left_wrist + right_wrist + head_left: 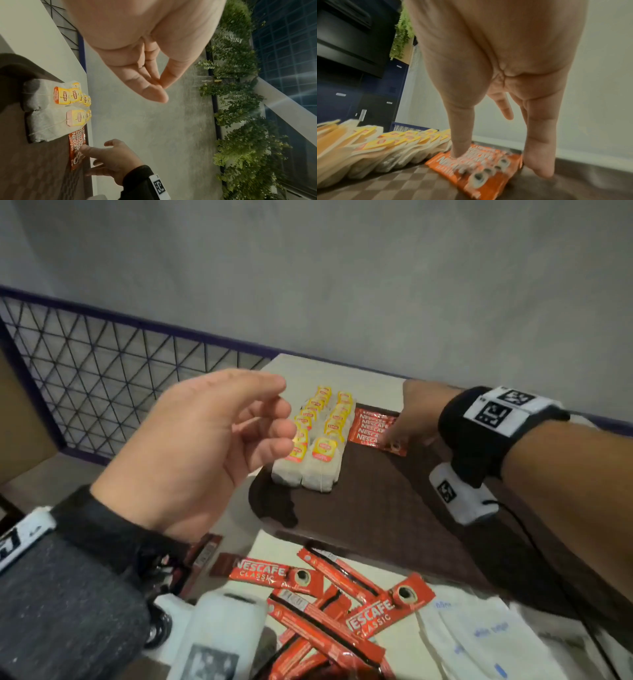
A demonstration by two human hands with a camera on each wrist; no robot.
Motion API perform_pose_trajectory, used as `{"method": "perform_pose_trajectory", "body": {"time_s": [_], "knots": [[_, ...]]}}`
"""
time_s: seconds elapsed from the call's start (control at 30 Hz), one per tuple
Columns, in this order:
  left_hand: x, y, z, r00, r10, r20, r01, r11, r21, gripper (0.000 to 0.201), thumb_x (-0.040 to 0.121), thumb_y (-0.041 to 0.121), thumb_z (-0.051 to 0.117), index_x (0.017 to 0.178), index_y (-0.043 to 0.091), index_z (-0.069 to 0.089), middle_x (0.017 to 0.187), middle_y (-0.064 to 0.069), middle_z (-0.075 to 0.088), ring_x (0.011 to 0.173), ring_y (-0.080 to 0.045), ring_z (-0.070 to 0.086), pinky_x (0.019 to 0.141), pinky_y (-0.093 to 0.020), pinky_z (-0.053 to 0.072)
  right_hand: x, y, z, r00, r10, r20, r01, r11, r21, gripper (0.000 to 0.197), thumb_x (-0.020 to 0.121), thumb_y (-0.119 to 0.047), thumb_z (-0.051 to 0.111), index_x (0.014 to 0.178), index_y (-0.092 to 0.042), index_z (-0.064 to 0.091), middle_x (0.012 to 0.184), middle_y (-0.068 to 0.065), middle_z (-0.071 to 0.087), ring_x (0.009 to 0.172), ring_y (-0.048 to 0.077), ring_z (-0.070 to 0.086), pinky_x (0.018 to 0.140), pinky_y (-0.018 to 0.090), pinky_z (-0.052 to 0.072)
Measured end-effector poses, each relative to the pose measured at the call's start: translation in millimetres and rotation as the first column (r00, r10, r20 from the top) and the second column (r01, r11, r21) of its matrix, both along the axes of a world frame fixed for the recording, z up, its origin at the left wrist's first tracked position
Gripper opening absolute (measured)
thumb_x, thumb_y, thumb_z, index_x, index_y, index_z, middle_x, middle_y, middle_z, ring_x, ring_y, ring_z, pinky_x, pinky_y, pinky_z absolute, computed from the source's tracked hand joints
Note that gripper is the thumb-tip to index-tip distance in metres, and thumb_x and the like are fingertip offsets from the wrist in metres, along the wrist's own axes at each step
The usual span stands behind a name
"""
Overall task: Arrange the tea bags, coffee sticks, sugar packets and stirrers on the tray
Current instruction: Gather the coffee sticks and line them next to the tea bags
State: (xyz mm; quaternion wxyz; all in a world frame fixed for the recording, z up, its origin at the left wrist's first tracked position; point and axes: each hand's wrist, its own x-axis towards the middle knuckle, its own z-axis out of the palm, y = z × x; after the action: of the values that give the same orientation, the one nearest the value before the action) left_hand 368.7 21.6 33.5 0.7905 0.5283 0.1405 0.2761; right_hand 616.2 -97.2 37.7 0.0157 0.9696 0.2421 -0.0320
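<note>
Two rows of yellow-tagged tea bags (318, 440) (68, 102) (385, 148) lie on the far left of the brown checkered tray (376, 508). Just right of them sits a neat row of red coffee sticks (371, 426) (76, 143) (481, 180). My right hand (394, 429) (498, 162) rests on that row with straight fingers, thumb pressing on top and a finger touching the tray at the row's right end. My left hand (274, 412) (161, 86) hovers above the tray's left side, fingers loosely curled and holding nothing.
Several loose red coffee sticks (329, 597) lie jumbled on the white table in front of the tray. White sugar packets (479, 638) sit to their right. A wire-mesh railing (102, 371) runs behind on the left, with a grey wall beyond.
</note>
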Motion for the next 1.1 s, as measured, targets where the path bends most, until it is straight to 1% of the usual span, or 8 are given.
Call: {"method": "perform_pose_trajectory", "body": {"time_s": [0.1, 0.33, 0.5, 0.6, 0.7, 0.87, 1.0, 1.1], "knots": [[1, 4, 1, 0.999, 0.04, 0.006, -0.04, 0.999, -0.007, 0.013, 0.093, 0.014, 0.063, 0.081, 0.015, 0.059, 0.063, 0.002, 0.059, 0.051, -0.007, 0.058, 0.046, -0.014, 0.048, -5, -9, 24, 0.997, 0.047, 0.061, -0.045, 0.998, -0.047, 0.057, 0.08, -0.053, 0.081, 0.11, -0.007, 0.066, 0.087, 0.006, 0.073, 0.072, 0.022, 0.07, 0.062, 0.029, 0.053], [0, 2, 13, 0.999, -0.012, 0.035, 0.012, 1.0, 0.001, 0.008, 0.095, 0.014, 0.064, 0.088, 0.013, 0.059, 0.065, 0.001, 0.061, 0.052, -0.008, 0.059, 0.048, -0.016, 0.049, -103, -41, 45, 0.871, 0.45, -0.197, -0.458, 0.889, 0.007, 0.017, 0.081, -0.042, 0.081, 0.087, -0.028, 0.075, 0.074, -0.006, 0.076, 0.067, 0.013, 0.071, 0.063, 0.024, 0.053], [-2, -6, 34, 0.997, -0.077, -0.003, 0.075, 0.963, 0.258, 0.008, 0.095, 0.014, 0.064, 0.088, 0.011, 0.061, 0.071, -0.003, 0.062, 0.056, -0.016, 0.061, 0.052, -0.023, 0.052, -169, -54, 12, 0.799, 0.564, -0.211, -0.601, 0.766, -0.229, 0.002, 0.085, -0.025, 0.074, 0.084, -0.024, 0.074, 0.073, -0.007, 0.071, 0.066, 0.006, 0.065, 0.065, 0.028, 0.057], [-10, -9, 52, 0.972, -0.15, -0.183, 0.227, 0.808, 0.543, 0.009, 0.096, 0.016, 0.066, 0.094, 0.007, 0.065, 0.076, -0.007, 0.067, 0.062, -0.022, 0.065, 0.056, -0.03, 0.055, -186, -57, 4, 0.806, 0.568, -0.165, -0.591, 0.766, -0.251, 0.027, 0.091, -0.032, 0.069, 0.07, -0.022, 0.055, 0.073, -0.004, 0.064, 0.065, 0.016, 0.062, 0.052, 0.03, 0.047], [-21, -9, 54, 0.881, -0.115, -0.459, 0.443, 0.542, 0.714, 0.017, 0.095, 0.022, 0.067, 0.097, 0.005, 0.067, 0.084, -0.01, 0.073, 0.068, -0.023, 0.07, 0.06, -0.034, 0.06, -195, -61, 2, 0.824, 0.535, -0.186, -0.566, 0.785, -0.25, 0.019, 0.092, -0.037, 0.069, 0.083, -0.023, 0.06, 0.077, -0.002, 0.064, 0.067, 0.017, 0.063, 0.05, 0.027, 0.044], [-43, -6, 30, 0.602, 0.322, -0.73, 0.773, -0.01, 0.634, 0.031, 0.09, 0.047, 0.064, 0.099, 0.019, 0.072, 0.09, -0.001, 0.077, 0.082, -0.019, 0.074, 0.068, -0.031, 0.06, -197, -65, -9, 0.839, 0.516, -0.175, -0.544, 0.797, -0.263, 0.009, 0.091, -0.031, 0.071, 0.089, -0.027, 0.062, 0.082, -0.003, 0.067, 0.071, 0.018, 0.067, 0.064, 0.036, 0.061], [-48, 2, 11, 0.563, 0.477, -0.675, 0.789, -0.068, 0.61, 0.035, 0.083, 0.048, 0.069, 0.098, 0.017, 0.074, 0.091, -0.001, 0.076, 0.084, -0.019, 0.071, 0.063, -0.027, 0.054, -203, -71, 1, 0.837, 0.52, -0.169, -0.547, 0.795, -0.263, 0.019, 0.09, -0.025, 0.073, 0.078, -0.029, 0.059, 0.089, -0.002, 0.068, 0.079, 0.019, 0.066, 0.067, 0.035, 0.059], [-51, 2, 9, 0.536, 0.548, -0.642, 0.789, -0.053, 0.613, 0.037, 0.081, 0.049, 0.075, 0.078, 0.013, 0.066, 0.064, -0.001, 0.069, 0.054, -0.016, 0.061, 0.052, -0.023, 0.048, -204, -79, 9, 0.834, 0.53, -0.156, -0.552, 0.791, -0.264, 0.027, 0.091, -0.02, 0.071, 0.072, -0.029, 0.055, 0.085, -0.004, 0.066, 0.077, 0.017, 0.065, 0.07, 0.034, 0.058]]}}
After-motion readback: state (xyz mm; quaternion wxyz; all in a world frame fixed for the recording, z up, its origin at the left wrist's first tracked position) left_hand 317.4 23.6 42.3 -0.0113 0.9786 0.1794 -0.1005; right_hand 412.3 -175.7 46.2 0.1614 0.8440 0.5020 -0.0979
